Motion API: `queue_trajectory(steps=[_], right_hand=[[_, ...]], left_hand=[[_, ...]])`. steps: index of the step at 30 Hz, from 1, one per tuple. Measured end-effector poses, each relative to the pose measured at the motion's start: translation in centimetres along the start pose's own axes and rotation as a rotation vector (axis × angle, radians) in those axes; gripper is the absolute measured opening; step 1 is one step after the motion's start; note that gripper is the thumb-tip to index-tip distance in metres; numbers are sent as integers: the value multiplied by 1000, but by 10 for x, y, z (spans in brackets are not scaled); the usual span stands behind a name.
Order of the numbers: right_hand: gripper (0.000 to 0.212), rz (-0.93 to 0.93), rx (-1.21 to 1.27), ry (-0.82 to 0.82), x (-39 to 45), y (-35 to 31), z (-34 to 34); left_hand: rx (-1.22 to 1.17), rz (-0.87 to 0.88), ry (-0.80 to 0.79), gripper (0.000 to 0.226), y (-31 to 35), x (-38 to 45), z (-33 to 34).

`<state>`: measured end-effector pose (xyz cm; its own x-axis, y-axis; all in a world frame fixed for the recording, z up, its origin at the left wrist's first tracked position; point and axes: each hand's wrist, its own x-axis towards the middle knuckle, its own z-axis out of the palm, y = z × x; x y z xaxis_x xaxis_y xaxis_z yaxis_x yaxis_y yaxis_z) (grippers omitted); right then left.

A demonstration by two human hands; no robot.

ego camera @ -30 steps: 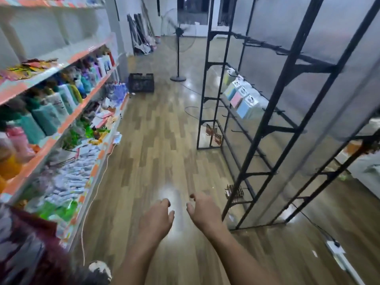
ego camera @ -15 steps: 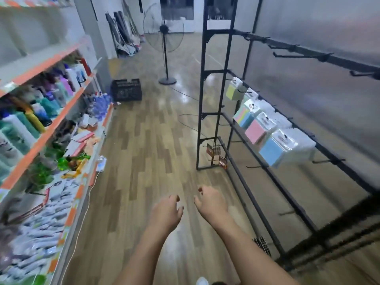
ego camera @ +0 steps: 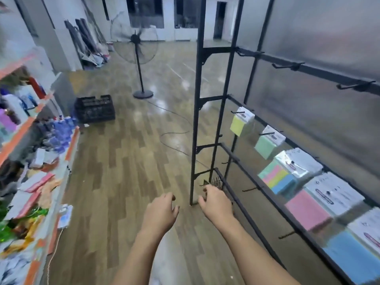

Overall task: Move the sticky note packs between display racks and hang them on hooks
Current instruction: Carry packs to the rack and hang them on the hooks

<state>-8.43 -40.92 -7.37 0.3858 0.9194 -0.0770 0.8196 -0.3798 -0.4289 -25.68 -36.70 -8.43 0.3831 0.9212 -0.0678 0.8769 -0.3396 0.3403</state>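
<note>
Since the earlier frame, both hands sit nearer the black metal display rack (ego camera: 207, 112). Left hand (ego camera: 161, 212) and right hand (ego camera: 216, 204) hang loosely curled, holding nothing. Pastel sticky note packs (ego camera: 308, 208) hang on hooks at 3 o'clock. Recommended: grip one pack's card header and slide it straight off its hook.

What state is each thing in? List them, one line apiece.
Left hand: empty, fingers loosely curled.
Right hand: empty, fingers loosely curled.
Sticky note packs: hanging on the rack's hooks.
Top hooks: bare.
Fan: blades blurred, seemingly running.
Crate: on the floor.
</note>
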Motion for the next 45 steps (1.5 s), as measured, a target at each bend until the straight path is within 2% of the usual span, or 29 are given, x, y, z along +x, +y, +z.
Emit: queue_trajectory(steps=[4, 9, 17, 22, 26, 30, 34, 38, 45], right_hand=[[27, 202, 40, 82, 57, -13, -10], [34, 425, 76, 240, 98, -2, -32], [58, 817, 80, 464, 150, 48, -57], [60, 939, 133, 587, 176, 72, -71], [72, 1013, 190, 684, 192, 79, -76], [68, 1084, 243, 809, 207, 87, -80], [49, 1140, 300, 931, 220, 91, -80], [46, 1140, 415, 1061, 229, 89, -79], [37, 1216, 398, 1093, 232, 80, -81]], left_hand=[[57, 210, -88, 32, -1, 90, -15], [88, 426, -106, 28, 31, 184, -27], [50, 660, -92, 31, 106, 277, 5], [41, 705, -46, 41, 143, 324, 15], [-57, 678, 14, 51, 159, 357, 15], [-174, 622, -42, 67, 180, 391, 16], [-316, 662, -122, 63, 192, 411, 16], [-498, 640, -218, 53, 193, 420, 13], [-486, 717, -245, 44, 191, 438, 12]])
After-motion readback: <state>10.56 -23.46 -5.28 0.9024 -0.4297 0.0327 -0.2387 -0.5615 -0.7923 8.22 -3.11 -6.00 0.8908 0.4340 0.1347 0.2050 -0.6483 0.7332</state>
